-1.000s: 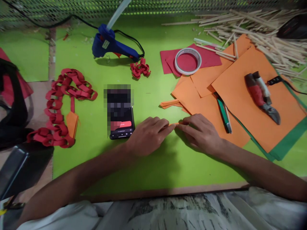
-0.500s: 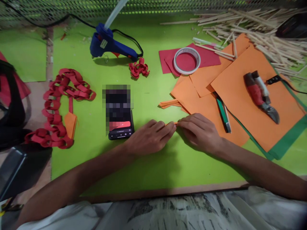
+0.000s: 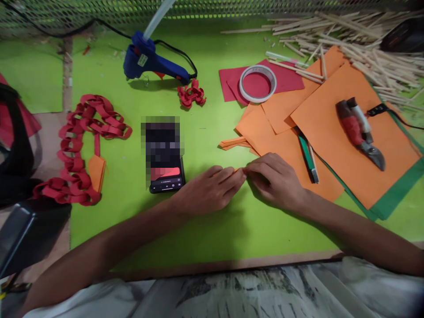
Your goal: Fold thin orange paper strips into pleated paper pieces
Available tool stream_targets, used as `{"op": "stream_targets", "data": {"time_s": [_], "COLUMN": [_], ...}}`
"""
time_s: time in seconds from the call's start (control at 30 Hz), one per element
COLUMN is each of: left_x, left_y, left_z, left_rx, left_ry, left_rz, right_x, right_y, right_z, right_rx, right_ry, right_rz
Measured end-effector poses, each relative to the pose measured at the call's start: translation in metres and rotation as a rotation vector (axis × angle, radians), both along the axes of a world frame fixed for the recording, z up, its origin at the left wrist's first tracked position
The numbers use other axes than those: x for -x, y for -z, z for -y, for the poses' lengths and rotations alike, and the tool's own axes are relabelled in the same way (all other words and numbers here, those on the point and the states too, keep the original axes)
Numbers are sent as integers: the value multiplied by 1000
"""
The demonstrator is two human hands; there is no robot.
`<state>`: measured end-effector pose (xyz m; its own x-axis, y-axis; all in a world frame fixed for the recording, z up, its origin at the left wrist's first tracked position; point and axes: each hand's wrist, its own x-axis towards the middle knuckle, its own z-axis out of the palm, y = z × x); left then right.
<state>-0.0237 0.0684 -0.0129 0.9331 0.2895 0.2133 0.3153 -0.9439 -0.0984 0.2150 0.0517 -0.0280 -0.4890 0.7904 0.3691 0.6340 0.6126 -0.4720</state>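
Orange paper piece [image 3: 236,171]: where is it?

Between the two hands, its far end meeting the right fingertips. Only a sliver shows; the fingers cover the rest.

And how is the left hand [image 3: 212,190] set?

Closed, fingers curled together, gripping the piece. The right hand [image 3: 276,181] is closed too, pinching the end of it.

Is the piece touching the green table [image 3: 198,251]?

I cannot tell, since the hands hide its underside.

What lies around the left hand?

A phone [image 3: 165,181], just beyond the wrist and to its left. Farther left curls a red paper chain [image 3: 73,163], with an orange folded tag [image 3: 96,172] beside it. Well ahead of that hand rests a blue glue gun [image 3: 142,57].

And the right?

Folded orange strips [image 3: 232,143] sit ahead of it, to the left. Just to its right, a slim green tool [image 3: 308,157] lies on orange paper; farther right, red-handled pliers [image 3: 359,132]. Well ahead of it, a tape roll [image 3: 242,86] rests on red paper [image 3: 288,77].
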Motion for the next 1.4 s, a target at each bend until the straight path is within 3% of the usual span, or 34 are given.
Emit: {"op": "stream_targets", "data": {"time_s": [0.27, 0.47, 0.6, 1.13, 1.4], "left_x": [1, 3, 3, 1, 0], "left_y": [4, 3, 3, 3, -1], "left_z": [-2, -4, -4, -4, -3], "left_rx": [31, 63, 75, 99, 35], "left_ry": [0, -19, -30, -36, -25], "left_rz": [19, 21, 22, 10, -10], "right_x": [-1, -11, -16, -13, -10], "right_y": [-6, -4, -4, -2, -5], "right_z": [-1, 0, 0, 1, 1], "right_rx": [49, -226, -303, -292, -293], "right_ry": [11, -170, -197, -191, -195], "right_rz": [-75, 67, 150, 216, 222]}}
